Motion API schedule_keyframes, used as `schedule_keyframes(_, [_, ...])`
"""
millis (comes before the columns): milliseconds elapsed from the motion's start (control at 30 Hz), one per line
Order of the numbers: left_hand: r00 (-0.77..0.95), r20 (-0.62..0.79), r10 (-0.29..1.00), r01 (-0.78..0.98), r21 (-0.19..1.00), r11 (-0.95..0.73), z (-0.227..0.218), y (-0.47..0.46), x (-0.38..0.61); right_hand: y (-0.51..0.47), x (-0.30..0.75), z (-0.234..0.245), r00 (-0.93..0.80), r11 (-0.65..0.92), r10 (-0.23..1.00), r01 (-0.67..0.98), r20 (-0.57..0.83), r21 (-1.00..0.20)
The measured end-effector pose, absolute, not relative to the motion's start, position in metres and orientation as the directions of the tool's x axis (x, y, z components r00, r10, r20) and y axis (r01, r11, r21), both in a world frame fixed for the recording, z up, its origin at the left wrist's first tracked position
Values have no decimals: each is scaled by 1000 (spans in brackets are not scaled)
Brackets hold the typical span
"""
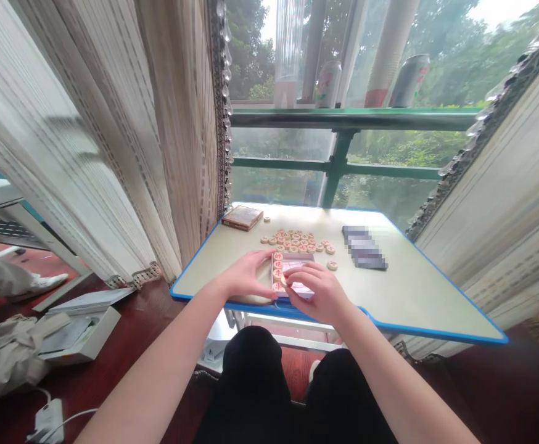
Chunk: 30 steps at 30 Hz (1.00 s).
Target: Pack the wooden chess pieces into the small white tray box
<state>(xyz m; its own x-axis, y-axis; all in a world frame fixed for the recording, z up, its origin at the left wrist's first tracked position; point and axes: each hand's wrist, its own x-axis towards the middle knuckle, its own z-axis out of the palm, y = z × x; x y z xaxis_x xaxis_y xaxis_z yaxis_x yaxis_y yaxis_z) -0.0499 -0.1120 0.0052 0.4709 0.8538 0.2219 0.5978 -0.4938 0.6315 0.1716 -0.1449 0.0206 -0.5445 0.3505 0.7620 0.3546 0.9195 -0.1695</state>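
Note:
A shallow open box [300, 255] sits near the front edge of the small table. My left hand [246, 275] spans its left side, fingers at the far corner and thumb at the near corner, gripping it. A column of Chinese chess pieces [278, 264] with red characters lies along the box's left wall. Over the box, my right hand [319, 291] pinches a round wooden chess piece [284, 280] between thumb and fingertips, beside that column. A printed sheet [292, 267] with lines lies inside the box, partly covered by my right hand.
Several loose chess pieces [294, 238] are spread behind the box, and a single piece [332, 266] lies to its right. A flat brown box [243, 217] rests at the table's back left. A dark, pixelated object [364, 248] lies on the right. The table [429, 290] has a blue edge.

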Motion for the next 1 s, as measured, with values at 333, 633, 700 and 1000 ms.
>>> schedule_keyframes(333, [475,229,850,589,635,-500,6,-111,-50,-143,165,17,-691,911,357,407,629,-70])
schedule_keyframes(633, [475,219,853,585,645,-491,5,-112,-52,-142,167,16,-652,889,441,413,617,-198])
schedule_keyframes(700, [475,216,853,585,647,-489,5,-111,-52,-142,166,16,-636,885,452,406,625,-227])
schedule_keyframes(1000, [483,211,850,590,639,-494,5,-111,-52,-142,166,18,-653,879,466,418,597,-229])
